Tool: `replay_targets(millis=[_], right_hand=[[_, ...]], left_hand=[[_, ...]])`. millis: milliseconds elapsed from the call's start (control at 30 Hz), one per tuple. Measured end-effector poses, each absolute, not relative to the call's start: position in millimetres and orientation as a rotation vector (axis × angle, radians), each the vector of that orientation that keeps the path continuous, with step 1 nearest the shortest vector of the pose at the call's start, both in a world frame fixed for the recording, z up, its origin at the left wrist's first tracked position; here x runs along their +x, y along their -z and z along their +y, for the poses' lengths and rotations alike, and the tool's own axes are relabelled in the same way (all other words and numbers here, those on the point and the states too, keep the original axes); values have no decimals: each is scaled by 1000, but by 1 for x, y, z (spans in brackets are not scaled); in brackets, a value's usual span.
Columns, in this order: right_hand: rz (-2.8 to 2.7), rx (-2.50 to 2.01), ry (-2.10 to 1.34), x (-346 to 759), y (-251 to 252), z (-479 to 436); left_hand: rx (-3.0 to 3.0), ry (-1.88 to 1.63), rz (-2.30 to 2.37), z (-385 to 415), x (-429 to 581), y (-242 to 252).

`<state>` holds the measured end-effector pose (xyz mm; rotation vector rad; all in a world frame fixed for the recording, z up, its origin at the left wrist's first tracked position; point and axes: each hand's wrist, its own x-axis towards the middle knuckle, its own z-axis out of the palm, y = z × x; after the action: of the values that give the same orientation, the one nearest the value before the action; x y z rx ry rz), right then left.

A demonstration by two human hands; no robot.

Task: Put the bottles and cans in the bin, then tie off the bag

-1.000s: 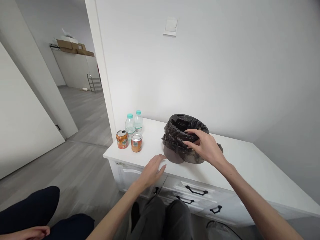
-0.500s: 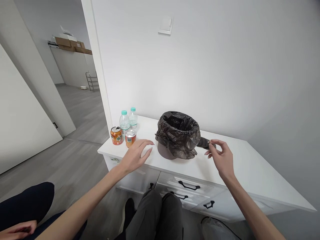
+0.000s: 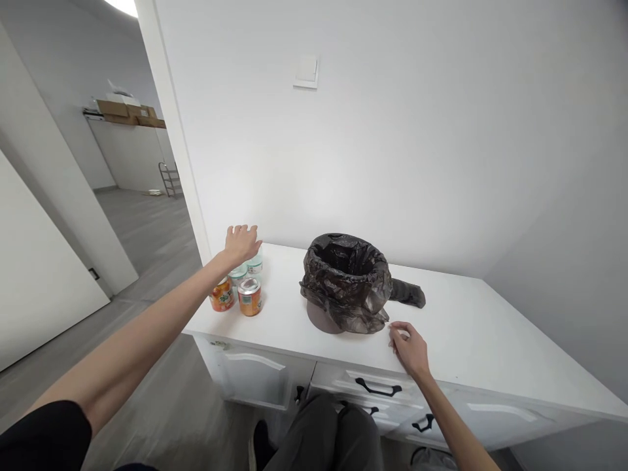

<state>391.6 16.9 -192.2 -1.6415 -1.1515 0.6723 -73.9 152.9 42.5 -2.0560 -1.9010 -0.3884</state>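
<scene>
My left hand (image 3: pixel 241 242) reaches over two clear plastic bottles, a near one (image 3: pixel 238 273) and a far one (image 3: pixel 255 263). Its fingers are spread, and it covers the bottle tops; whether it touches them I cannot tell. Two orange drink cans, a left one (image 3: pixel 222 296) and a right one (image 3: pixel 250 297), stand in front of the bottles. My right hand (image 3: pixel 410 349) hovers empty above the cabinet's front part, fingers loosely curled and apart. Just left of it is a small bin (image 3: pixel 321 316) lined with a black plastic bag (image 3: pixel 343 288), the bag's edge folded over the rim.
A roll of black bags (image 3: pixel 408 293) lies right of the bin on the white cabinet (image 3: pixel 471 327). Behind rises a wall with a light switch (image 3: pixel 307 70). A doorway on the left shows cardboard boxes (image 3: pixel 120 111) and a small ladder (image 3: pixel 169 178).
My left hand has moved from in front of the cans, up and left over the bottles. My right hand has come away from the bag roll towards the front edge. The view has shifted slightly.
</scene>
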Motion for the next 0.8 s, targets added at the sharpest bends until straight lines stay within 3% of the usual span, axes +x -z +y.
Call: replay_targets(millis=[333,433,600,800], right_hand=[[-1236,-1751,-601,387,192,12],[-1247,-1742,-589,387,195,14],[-1247,-1736,-572,387,197,14],[-1240,-1727,-566,389,200,15]], left_hand=[[-2164,379,-1794,142,-59,-51],[-2180,586,-1662,125,-42,-73],[-2232,1252,-1109,81,-1,-119],[-2302,1266,-803,53,40,-134]])
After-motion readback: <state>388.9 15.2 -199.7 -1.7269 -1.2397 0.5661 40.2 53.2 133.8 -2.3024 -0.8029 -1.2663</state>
